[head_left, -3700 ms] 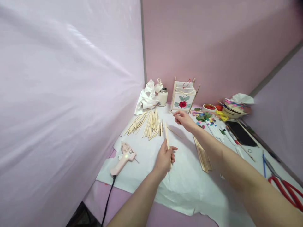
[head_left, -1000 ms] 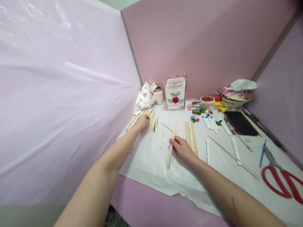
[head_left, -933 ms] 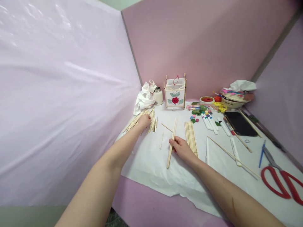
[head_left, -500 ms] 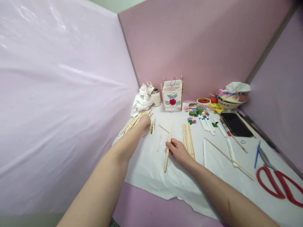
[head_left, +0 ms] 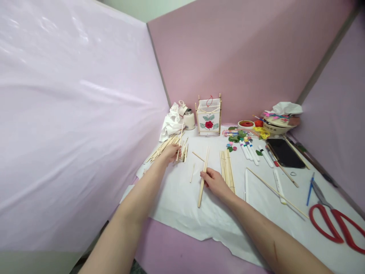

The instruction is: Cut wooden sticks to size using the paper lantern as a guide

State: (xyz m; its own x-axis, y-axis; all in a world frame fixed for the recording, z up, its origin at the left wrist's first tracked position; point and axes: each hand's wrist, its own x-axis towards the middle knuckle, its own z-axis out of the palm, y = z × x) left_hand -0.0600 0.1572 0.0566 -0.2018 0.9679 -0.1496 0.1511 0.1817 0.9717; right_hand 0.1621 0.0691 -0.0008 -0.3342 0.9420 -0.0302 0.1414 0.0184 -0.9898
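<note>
Stick (head_left: 180, 140) now juts up from left hand (head_left: 171, 151)

The left hand (head_left: 171, 151) grips farther forward — the right hand (head_left: 213, 180) pinches closer in.

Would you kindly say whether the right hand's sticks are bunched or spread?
Bunched: the sticks lie closely side by side in the right hand.

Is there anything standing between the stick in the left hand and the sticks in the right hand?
Nothing tall is visible between the stick in the left hand and the sticks in the right hand. Only some short sticks and two loose thin sticks lie low on the white sheet there.
</note>
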